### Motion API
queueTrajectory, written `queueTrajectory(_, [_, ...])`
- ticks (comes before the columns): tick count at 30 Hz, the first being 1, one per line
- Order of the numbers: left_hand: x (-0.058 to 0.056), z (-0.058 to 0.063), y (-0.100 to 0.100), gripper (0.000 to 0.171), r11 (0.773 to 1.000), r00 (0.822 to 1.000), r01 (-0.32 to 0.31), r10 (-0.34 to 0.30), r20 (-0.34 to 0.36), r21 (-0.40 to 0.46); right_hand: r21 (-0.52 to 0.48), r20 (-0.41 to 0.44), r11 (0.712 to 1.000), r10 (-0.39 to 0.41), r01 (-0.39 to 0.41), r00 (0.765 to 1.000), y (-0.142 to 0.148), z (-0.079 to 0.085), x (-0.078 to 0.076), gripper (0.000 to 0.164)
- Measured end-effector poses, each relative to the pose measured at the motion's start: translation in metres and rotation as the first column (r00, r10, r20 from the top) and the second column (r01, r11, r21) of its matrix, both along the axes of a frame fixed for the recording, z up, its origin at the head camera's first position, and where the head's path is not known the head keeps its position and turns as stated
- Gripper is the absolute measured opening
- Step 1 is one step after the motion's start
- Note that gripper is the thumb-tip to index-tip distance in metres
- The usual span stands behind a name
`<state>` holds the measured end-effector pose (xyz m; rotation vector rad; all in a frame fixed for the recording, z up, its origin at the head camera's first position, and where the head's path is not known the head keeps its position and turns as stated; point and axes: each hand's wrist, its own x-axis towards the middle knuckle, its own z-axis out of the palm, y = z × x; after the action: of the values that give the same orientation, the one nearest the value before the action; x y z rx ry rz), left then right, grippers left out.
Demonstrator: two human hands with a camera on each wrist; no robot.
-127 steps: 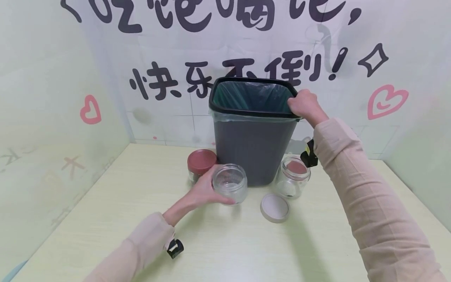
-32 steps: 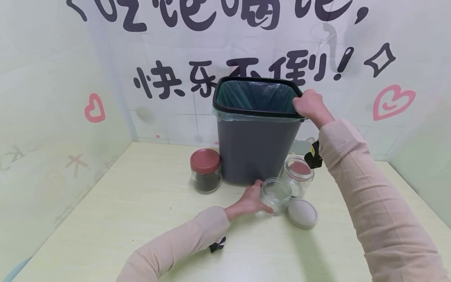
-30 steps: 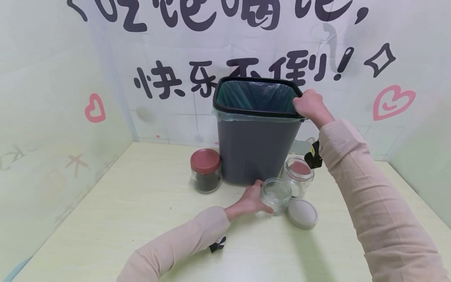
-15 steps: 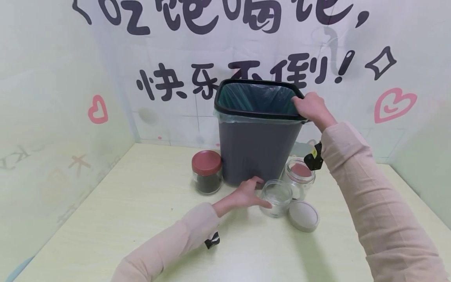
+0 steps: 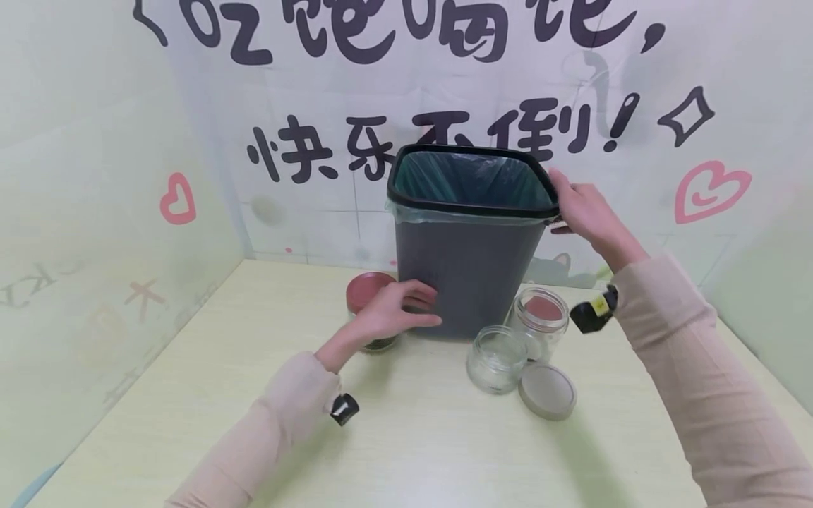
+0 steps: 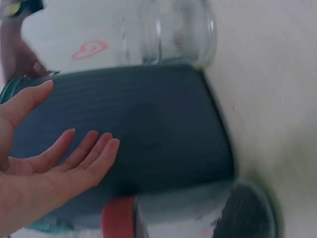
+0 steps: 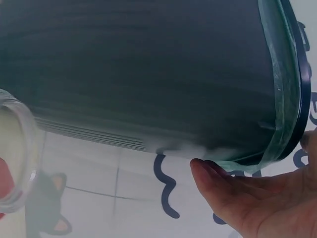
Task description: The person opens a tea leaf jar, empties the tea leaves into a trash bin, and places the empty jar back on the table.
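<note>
A dark grey trash bin point(image 5: 470, 271) with a black rim and a thin green liner stands against the back wall. My right hand point(image 5: 587, 212) is at its right rim corner with fingers extended; the right wrist view shows the fingertips point(image 7: 208, 173) beside the bin wall. In front of the bin my left hand point(image 5: 390, 310) hovers, fingers spread and holding nothing. It partly hides a red-lidded jar point(image 5: 367, 288) with dark contents. An open clear glass jar point(image 5: 497, 363) sits right of centre, close to a pale round lid point(image 5: 547, 391).
Behind the open jar stands another glass jar point(image 5: 538, 339), a red disc showing through its mouth. All rest on a pale wooden table point(image 5: 406, 451). A printed cloth wall point(image 5: 305, 226) closes off the back, with side panels left and right.
My left hand carried the open jar rightward, set it beside the pale lid, let go and moved back left. The lid shifted right. My right hand has loosened from its grip on the bin rim.
</note>
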<state>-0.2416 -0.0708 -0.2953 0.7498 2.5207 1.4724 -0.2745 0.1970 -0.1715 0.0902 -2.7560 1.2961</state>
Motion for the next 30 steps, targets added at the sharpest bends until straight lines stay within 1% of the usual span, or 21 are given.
queueTrajectory(1, [0.000,0.002,-0.006,0.040,0.999,1.000,-0.008,0.009,-0.006,0.031,-0.024,0.003,1.000,0.012,-0.012,1.000,0.004,-0.005,0.004,0.076])
queueTrajectory(3, [0.000,0.005,-0.018,0.040,0.995,1.000,-0.027,0.026,0.012,0.100,-0.065,0.012,0.997,0.040,-0.039,0.999,0.011,-0.016,0.013,0.077])
queueTrajectory(4, [0.001,0.006,-0.024,0.040,0.989,0.999,-0.039,0.034,0.035,0.140,-0.074,0.023,0.996,0.057,-0.055,0.998,0.014,-0.022,0.017,0.077])
queueTrajectory(6, [0.001,0.008,-0.035,0.040,0.979,0.996,-0.075,0.066,0.051,0.188,-0.075,0.047,0.994,0.084,-0.080,0.995,0.019,-0.035,0.026,0.076])
queueTrajectory(8, [0.002,0.009,-0.046,0.041,0.973,0.992,-0.126,0.118,0.051,0.192,-0.071,0.048,0.990,0.122,-0.118,0.991,0.021,-0.049,0.035,0.073])
queueTrajectory(10, [0.002,0.007,-0.056,0.041,0.966,0.982,-0.188,0.185,0.036,0.179,-0.054,0.028,0.987,0.154,-0.152,0.988,0.020,-0.065,0.043,0.068])
queueTrajectory(12, [0.001,0.005,-0.064,0.044,0.955,0.966,-0.258,0.259,0.017,0.144,-0.061,-0.004,0.981,0.182,-0.182,0.983,0.014,-0.080,0.049,0.061])
queueTrajectory(15, [0.000,0.000,-0.073,0.058,0.928,0.933,-0.359,0.357,0.040,0.102,-0.042,-0.087,0.973,0.221,-0.226,0.971,0.000,-0.099,0.053,0.048])
queueTrajectory(17, [-0.001,-0.002,-0.077,0.068,0.910,0.913,-0.408,0.406,0.046,0.075,-0.008,-0.144,0.968,0.246,-0.250,0.958,-0.013,-0.108,0.055,0.040])
queueTrajectory(18, [-0.002,-0.004,-0.078,0.072,0.905,0.907,-0.420,0.417,0.051,0.065,0.015,-0.170,0.965,0.261,-0.262,0.950,-0.020,-0.112,0.056,0.037])
queueTrajectory(19, [-0.003,-0.006,-0.080,0.077,0.903,0.904,-0.427,0.424,0.055,0.052,0.039,-0.195,0.960,0.279,-0.276,0.940,-0.028,-0.116,0.056,0.034])
queueTrajectory(20, [-0.005,-0.009,-0.080,0.081,0.904,0.904,-0.426,0.423,0.055,0.038,0.054,-0.205,0.955,0.297,-0.292,0.933,-0.035,-0.119,0.057,0.033])
queueTrajectory(22, [-0.007,-0.014,-0.081,0.090,0.917,0.914,-0.399,0.397,0.081,0.009,0.076,-0.203,0.942,0.335,-0.326,0.920,-0.051,-0.125,0.057,0.035])
queueTrajectory(24, [-0.010,-0.020,-0.081,0.099,0.934,0.927,-0.356,0.356,0.115,-0.024,0.076,-0.176,0.928,0.373,-0.365,0.911,-0.065,-0.132,0.057,0.041])
queueTrajectory(27, [-0.013,-0.028,-0.080,0.108,0.951,0.937,-0.305,0.308,0.165,-0.044,0.103,-0.113,0.916,0.398,-0.387,0.911,-0.085,-0.142,0.056,0.053])
queueTrajectory(30, [-0.015,-0.035,-0.078,0.107,0.960,0.942,-0.279,0.278,0.186,-0.023,0.111,-0.064,0.909,0.409,-0.401,0.910,-0.102,-0.154,0.054,0.060])
